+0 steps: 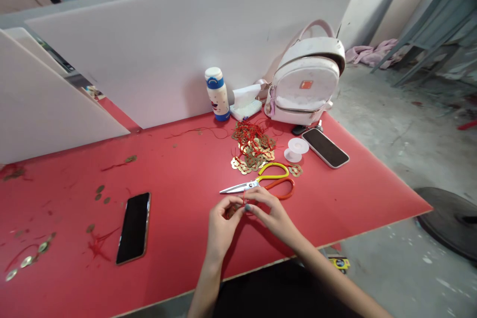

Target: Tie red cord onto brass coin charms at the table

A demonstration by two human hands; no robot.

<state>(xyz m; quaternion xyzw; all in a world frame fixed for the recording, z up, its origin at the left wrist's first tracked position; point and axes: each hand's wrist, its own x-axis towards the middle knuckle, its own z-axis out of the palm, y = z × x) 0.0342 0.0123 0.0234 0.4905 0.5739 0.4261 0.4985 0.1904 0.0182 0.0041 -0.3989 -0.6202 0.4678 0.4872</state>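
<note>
Above the near part of the red table [179, 238], my two hands meet with fingertips close together. Pinched in my left hand [221, 226] is a brass-coloured coin ornament [233, 210], mostly covered by the fingers. A thin red cord [244, 199] rises from it between the hands, and my right hand [275, 216] has its thumb and fingers closed on this cord. Just beyond the fingers lie scissors [238, 188] with one yellow and one red handle, blades pointing left. Farther back is a pile of coin ornaments [253, 156] tangled with red cords; one single ornament [295, 170] sits beside the scissors.
A white spool [297, 147], a phone [326, 147] and keys [299, 129] lie at right. Behind stand a bottle [217, 94], a tissue pack [246, 108] and a pale backpack [307, 82] against a white partition [156, 54]. Another phone [133, 228] and scattered coins [27, 261] are left.
</note>
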